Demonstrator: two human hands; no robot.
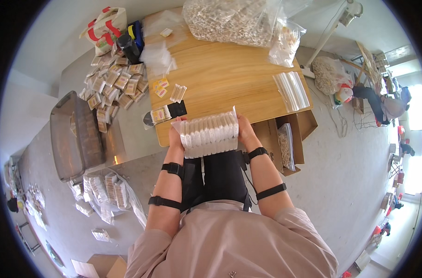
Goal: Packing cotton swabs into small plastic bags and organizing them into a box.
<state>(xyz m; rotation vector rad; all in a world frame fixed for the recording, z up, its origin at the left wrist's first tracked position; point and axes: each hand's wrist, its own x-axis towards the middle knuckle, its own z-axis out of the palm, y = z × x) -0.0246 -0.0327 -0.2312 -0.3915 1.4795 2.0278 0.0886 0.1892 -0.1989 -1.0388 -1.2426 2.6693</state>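
Observation:
Between my two hands is a long clear plastic pack of cotton swabs (210, 136), its small bundles standing side by side in a row. It is held over my lap at the near edge of the wooden table (229, 74). My left hand (175, 135) grips the pack's left end, and my right hand (246, 131) grips the right end; the fingers are partly hidden behind it. Just beyond my left hand lies a swab packet (160, 114) on a black holder. Past that are a loose row of swabs (178, 93) and yellow cards (161, 87).
Large clear bags of loose swabs (229, 23) cover the table's far side. Flat plastic bags (292, 91) lie at the right, above an open cardboard box (308, 134). Leftward are heaped swab packets (116, 85) and a grey plastic bin (67, 134). Packed bags (104, 190) sit on the floor.

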